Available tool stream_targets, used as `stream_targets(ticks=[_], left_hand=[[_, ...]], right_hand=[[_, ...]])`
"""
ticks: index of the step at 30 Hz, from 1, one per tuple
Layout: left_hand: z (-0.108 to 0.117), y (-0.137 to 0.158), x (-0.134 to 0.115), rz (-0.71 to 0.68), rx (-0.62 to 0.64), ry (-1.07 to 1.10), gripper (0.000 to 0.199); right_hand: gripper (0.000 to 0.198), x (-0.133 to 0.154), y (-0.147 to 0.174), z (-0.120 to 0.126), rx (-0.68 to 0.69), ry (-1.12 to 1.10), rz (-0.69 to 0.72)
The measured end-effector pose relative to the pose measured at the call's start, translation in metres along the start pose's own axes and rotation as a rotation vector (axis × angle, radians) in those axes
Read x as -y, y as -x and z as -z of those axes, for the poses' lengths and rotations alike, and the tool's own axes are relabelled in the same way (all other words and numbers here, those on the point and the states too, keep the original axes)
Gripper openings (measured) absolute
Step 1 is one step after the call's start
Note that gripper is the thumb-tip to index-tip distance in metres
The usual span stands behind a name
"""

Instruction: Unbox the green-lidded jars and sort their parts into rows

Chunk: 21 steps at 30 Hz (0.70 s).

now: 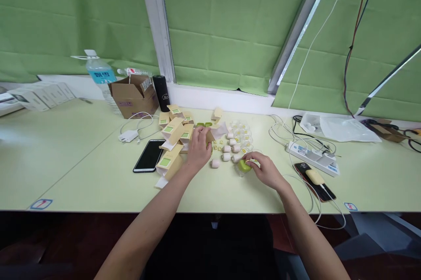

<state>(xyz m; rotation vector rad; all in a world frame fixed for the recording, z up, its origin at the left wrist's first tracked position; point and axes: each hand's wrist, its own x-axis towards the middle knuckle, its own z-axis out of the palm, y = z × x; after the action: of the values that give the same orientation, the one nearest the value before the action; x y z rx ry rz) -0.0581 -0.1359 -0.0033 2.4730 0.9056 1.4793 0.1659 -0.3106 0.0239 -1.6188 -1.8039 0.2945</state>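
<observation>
My left hand [199, 148] is closed around the edge of a small tan cardboard box [209, 135], whose white flap points right; the fingers hide part of it. Between the fingertips of my right hand [265, 170] is a small lime-green case [244, 166], just above the table with a clear piece below it. Several small white rounded pieces [226, 149] lie between the two hands. Behind them are tiny yellow-green rings [217, 142] and a group of clear plastic pieces [243, 133]. More open tan boxes [170, 157] with green labels are heaped left of my left hand.
A black-screened tablet [148, 156] and a white charger [129, 135] lie to the left. Behind stand a brown carton [134, 98], a black bottle [161, 93] and a large water bottle [100, 78]. A power strip [312, 158], cables and a phone [314, 181] are at right.
</observation>
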Motion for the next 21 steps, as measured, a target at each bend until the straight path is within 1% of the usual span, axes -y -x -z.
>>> stream_targets(ticks=[3,6,13,18,21], left_hand=[[0.000,0.000,0.001,0.006,0.009,0.021,0.057],[0.000,0.000,0.001,0.009,0.012,0.040,0.057],[-0.002,0.000,0.001,0.023,0.012,0.061,0.057],[-0.003,0.000,0.002,0.008,-0.003,0.086,0.055],[-0.003,-0.001,0.000,0.016,-0.012,0.129,0.055]], right_hand=[[0.013,-0.003,-0.002,0.000,0.003,0.032,-0.001],[0.015,-0.004,-0.005,0.001,0.001,0.042,0.028],[0.018,0.000,-0.008,0.005,0.000,0.105,0.052],[0.016,0.000,-0.006,0.006,0.007,0.098,0.007],[0.015,0.000,-0.003,0.013,0.020,0.069,-0.023]])
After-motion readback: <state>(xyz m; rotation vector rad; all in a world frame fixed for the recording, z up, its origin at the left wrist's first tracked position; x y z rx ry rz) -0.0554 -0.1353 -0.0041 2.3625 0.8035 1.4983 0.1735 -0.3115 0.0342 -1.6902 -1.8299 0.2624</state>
